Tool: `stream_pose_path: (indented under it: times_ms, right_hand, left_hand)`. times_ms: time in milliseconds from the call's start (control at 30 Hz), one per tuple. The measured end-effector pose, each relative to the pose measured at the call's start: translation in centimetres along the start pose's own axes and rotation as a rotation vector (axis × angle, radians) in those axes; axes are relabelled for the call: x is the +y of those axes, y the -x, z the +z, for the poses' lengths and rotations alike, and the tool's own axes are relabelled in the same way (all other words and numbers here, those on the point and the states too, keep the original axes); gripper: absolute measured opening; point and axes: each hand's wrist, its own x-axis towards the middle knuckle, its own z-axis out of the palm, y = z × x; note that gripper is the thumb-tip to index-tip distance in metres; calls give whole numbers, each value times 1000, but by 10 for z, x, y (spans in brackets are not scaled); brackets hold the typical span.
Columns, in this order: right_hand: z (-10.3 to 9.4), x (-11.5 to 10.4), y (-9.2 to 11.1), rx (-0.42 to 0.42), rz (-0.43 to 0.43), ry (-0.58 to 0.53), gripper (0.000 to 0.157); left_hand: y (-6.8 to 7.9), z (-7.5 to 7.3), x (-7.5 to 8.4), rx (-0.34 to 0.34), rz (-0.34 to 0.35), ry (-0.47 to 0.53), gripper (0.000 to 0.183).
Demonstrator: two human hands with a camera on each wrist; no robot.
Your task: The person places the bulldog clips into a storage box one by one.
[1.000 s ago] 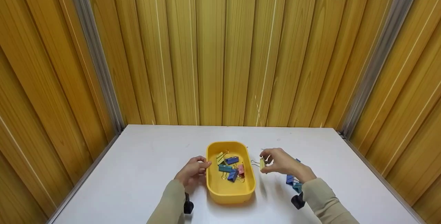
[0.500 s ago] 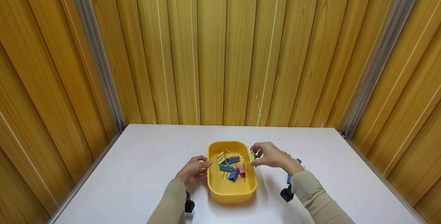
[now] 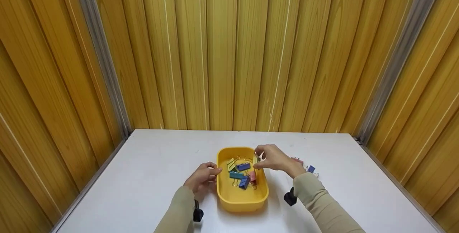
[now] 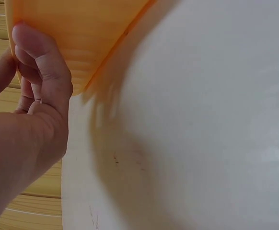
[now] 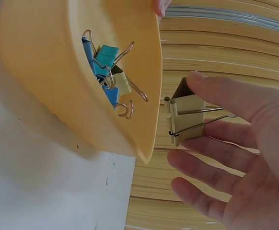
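Note:
A yellow plastic box [image 3: 244, 207] stands on the white table with several binder clips inside. Among these are a yellow binder clip [image 3: 231, 164], a teal binder clip [image 3: 236, 175] and a pink binder clip [image 3: 252, 177]. My left hand [image 3: 201, 176] grips the box's left rim, thumb on the edge and fingers against the outer wall. Over the right rim, my right hand [image 3: 275, 159] pinches a pale yellow binder clip [image 5: 190, 117] between thumb and fingers. In the right wrist view the other fingers spread loosely below this clip.
Right of the box, a pink binder clip [image 3: 297, 160] and a blue binder clip [image 3: 311, 169] lie on the table [image 3: 150, 168], partly behind the right forearm. Wood-patterned panels [image 3: 222, 53] enclose the back and sides.
My right hand has carried the pale yellow binder clip leftward, from beside the box to over its right rim. My left hand keeps its grip on the box.

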Motion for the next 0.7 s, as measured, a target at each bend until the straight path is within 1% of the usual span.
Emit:
stream_pose_path:
  times_ms: [33,133,333,533,700]
  right_hand:
    - [0,0,-1,7,-11,5,43]
    - [2,-3,-3,8,3,0,43]
    - [9,-7,-10,-5,59,-19,46]
    - [18,-9,-14,28,44,-14,47]
    - [21,-10,-11,76,44,-31,51]
  left_hand:
    - [0,0,0,0,0,-2,30]
    - [0,1,0,9,-7,-2,31]
    - [1,3,1,27,-27,7,34]
    - [0,3,1,32,-26,9,33]
    - [2,1,1,24,-18,9,33]
